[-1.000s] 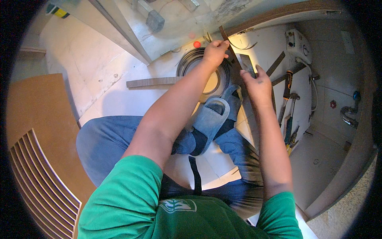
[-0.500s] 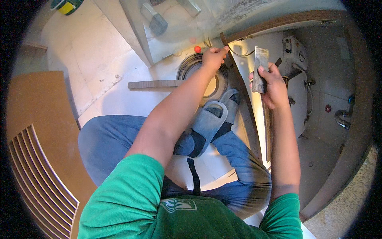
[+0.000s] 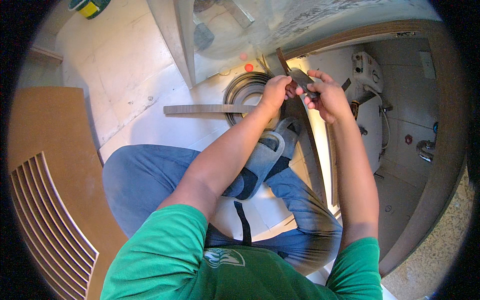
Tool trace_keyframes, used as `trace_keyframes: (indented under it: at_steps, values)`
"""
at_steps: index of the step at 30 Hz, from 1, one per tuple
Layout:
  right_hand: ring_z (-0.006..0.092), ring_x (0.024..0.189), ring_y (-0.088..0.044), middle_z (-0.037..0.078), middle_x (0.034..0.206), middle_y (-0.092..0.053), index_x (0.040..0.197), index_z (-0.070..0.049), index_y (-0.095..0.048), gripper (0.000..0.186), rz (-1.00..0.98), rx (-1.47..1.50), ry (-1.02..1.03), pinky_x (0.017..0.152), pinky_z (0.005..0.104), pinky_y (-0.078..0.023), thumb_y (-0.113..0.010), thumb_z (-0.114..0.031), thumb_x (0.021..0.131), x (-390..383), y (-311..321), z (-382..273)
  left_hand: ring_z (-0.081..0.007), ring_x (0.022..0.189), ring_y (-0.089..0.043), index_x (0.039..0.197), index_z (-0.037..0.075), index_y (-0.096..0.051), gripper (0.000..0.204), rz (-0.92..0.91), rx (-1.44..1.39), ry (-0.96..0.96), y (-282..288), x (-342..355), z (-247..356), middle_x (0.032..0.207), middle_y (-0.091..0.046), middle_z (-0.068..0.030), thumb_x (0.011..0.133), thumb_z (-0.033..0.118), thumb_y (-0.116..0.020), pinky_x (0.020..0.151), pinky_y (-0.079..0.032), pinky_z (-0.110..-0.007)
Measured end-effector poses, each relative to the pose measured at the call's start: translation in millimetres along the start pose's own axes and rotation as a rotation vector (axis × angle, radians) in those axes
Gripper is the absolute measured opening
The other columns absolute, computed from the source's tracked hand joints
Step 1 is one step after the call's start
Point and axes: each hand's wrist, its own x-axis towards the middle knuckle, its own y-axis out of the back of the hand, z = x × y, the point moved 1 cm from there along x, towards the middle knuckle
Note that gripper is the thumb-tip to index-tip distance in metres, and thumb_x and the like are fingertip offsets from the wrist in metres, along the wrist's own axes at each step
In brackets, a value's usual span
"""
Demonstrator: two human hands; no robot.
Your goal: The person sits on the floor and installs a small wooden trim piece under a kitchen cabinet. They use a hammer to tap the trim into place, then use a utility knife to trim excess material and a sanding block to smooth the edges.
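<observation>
A flat, dark grey rectangular metal scraper (image 3: 302,80) is held in my right hand (image 3: 327,97), tilted with its far end towards the left. My left hand (image 3: 277,94) is curled closed beside that end, close to the long brown board edge (image 3: 312,140); what its fingers pinch, if anything, is hidden. A thin dark brown strip end (image 3: 282,59) sticks up just beyond the hands. Below my left hand lies a coil of brown edge-banding strip (image 3: 234,95), and a straight piece of strip (image 3: 195,109) points left from it.
At right, the cabinet opening frames a white tank-like unit (image 3: 367,70), a hose and a chrome pipe (image 3: 425,150). A brown slatted panel (image 3: 55,120) lies left. My sandals (image 3: 265,152) rest near the coil. A red round cap (image 3: 248,67) and a bucket (image 3: 89,7) are farther away.
My right hand has moved left and turned the scraper from upright to slanted. My left hand has come down slightly, fingers curling in, and the two hands are now almost together.
</observation>
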Motion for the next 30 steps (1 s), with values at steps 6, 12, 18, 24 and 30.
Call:
trace_keyframes:
  at_steps: [6, 12, 18, 24, 30]
  values:
    - [0.015, 0.049, -0.058, 0.01, 0.076, -0.067, 0.122, 0.004, -0.052, 0.035, 0.042, -0.192, -0.003, 0.042, 0.0264, -0.045, -0.055, -0.006, 0.089, 13, -20, -10, -0.014, 0.062, -0.058, 0.094, 0.007, -0.064, 0.033, 0.104, -0.149, 0.121, -6, -2, 26, 0.074, -0.064, -0.0025, 0.102, 0.036, -0.049, 0.059, -0.044, -0.029]
    - [0.0136, 0.056, -0.06, 0.008, 0.083, -0.068, 0.12, 0.002, -0.054, 0.035, -0.033, 0.125, 0.108, 0.048, 0.0245, -0.047, -0.06, -0.024, 0.097, 7, -43, 9, -0.0228, 0.057, -0.055, 0.08, 0.009, -0.056, 0.031, 0.058, -0.296, 0.318, 7, 12, 40, 0.061, -0.051, -0.0034, 0.101, 0.031, -0.05, 0.06, -0.049, -0.04]
    - [0.0111, 0.063, -0.06, 0.005, 0.086, -0.065, 0.117, -0.005, -0.059, 0.032, 0.115, 0.337, 0.077, 0.055, 0.023, -0.048, -0.058, -0.032, 0.103, -28, -43, 63, -0.0192, 0.059, -0.048, 0.078, 0.016, -0.053, 0.025, 0.06, -0.52, 0.453, 27, 30, 41, 0.059, -0.042, -0.0008, 0.097, 0.03, -0.052, 0.056, -0.039, -0.037]
    - [0.0101, 0.065, -0.059, 0.004, 0.085, -0.065, 0.109, -0.002, -0.065, 0.025, 0.033, 0.268, 0.14, 0.058, 0.0241, -0.048, -0.06, -0.025, 0.099, -34, -37, 89, -0.0175, 0.055, -0.037, 0.072, 0.017, -0.044, 0.029, 0.038, -0.476, 0.413, 33, 32, 41, 0.058, -0.036, 0.0013, 0.094, 0.034, -0.051, 0.054, -0.03, -0.033]
    - [0.0099, 0.065, -0.059, 0.002, 0.083, -0.065, 0.105, -0.003, -0.067, 0.025, -0.006, 0.146, 0.19, 0.059, 0.0247, -0.049, -0.063, -0.027, 0.098, -35, -44, 87, -0.0175, 0.056, -0.038, 0.072, 0.016, -0.044, 0.028, -0.007, -0.424, 0.372, 30, 33, 46, 0.058, -0.037, 0.0008, 0.094, 0.033, -0.051, 0.054, -0.031, -0.033]
